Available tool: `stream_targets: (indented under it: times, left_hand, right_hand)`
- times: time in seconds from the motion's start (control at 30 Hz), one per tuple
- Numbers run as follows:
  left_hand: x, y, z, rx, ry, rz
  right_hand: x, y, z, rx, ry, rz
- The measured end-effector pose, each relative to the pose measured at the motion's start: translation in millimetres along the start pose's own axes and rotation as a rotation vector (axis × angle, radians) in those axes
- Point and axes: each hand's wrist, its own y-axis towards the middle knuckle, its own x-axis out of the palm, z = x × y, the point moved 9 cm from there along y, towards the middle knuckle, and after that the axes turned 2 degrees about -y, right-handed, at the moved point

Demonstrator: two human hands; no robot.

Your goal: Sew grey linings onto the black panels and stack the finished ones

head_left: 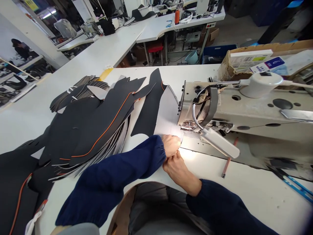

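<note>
The panel (167,111) lies on the counter (202,166), just left of the sewing machine (220,94). At the machine's near left corner, the left hand (171,145) and right hand (178,168) meet at the panel, fingers curled; I cannot tell whether they pinch it.

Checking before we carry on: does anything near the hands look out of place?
Only mildly: a reddish stick lies slanted, right of the right hand, partly hidden by the white lamp; it looks stray there. Nothing looks spilled.
</note>
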Motion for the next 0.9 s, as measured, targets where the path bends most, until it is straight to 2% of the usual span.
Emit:
stream_targets:
  times: [0.33,0.53,0.73,0.9]
  left_hand:
    - [-14.5,23,-11,-0.026,-0.008,0.025]
    - [-23.3,28,-18,-0.043,0.011,0.057]
    - [-25.1,7,-19,0.005,0.024,0.072]
    - [-13.4,-14,-12,0.049,0.048,0.023]
  right_hand:
    - [8,14,30,0.05,-0.07,0.013]
    - [-2,21,38,0.145,-0.063,0.024]
    - [-12,22,21,0.145,-0.059,0.09]
    - [-15,5,15,0.109,-0.101,0.261]
